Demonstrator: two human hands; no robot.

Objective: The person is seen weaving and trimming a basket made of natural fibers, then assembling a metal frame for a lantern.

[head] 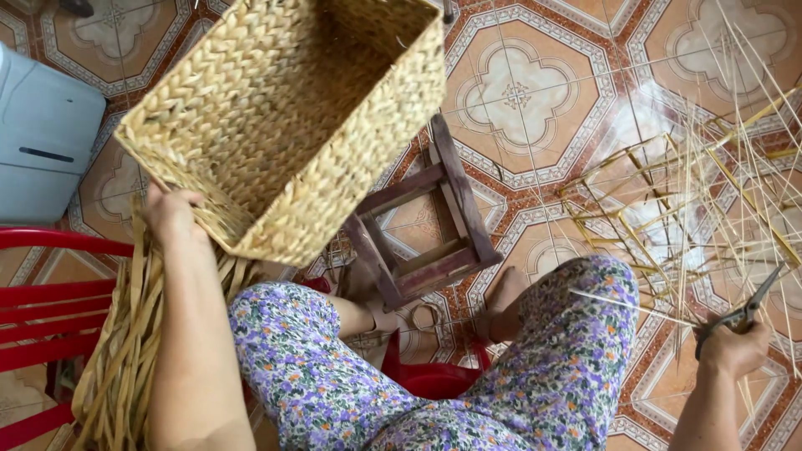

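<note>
The left hand [173, 213] grips the near corner of a woven basket [284, 117], tilted up just beyond it, with loose dried leaf strips [125, 342] hanging beneath. The right hand [735, 347] is closed around dark scissors [743, 313]. Beyond it lie thin straw stalks [693, 192] on the tiled floor [518, 92]; a small wooden stool [426, 225] lies between the hands.

Bright, even daylight, with glare on the far right of our view.

We see the glossy floor tiles [535, 100] throw white glare at far right, washing out the thin straw stalks [710, 192] there. Shadows stay soft under the woven basket [284, 125] and wooden stool [426, 225]. Focus holds sharp centrally; our left forearm nearby looks slightly soft, and edges bend mildly.
</note>
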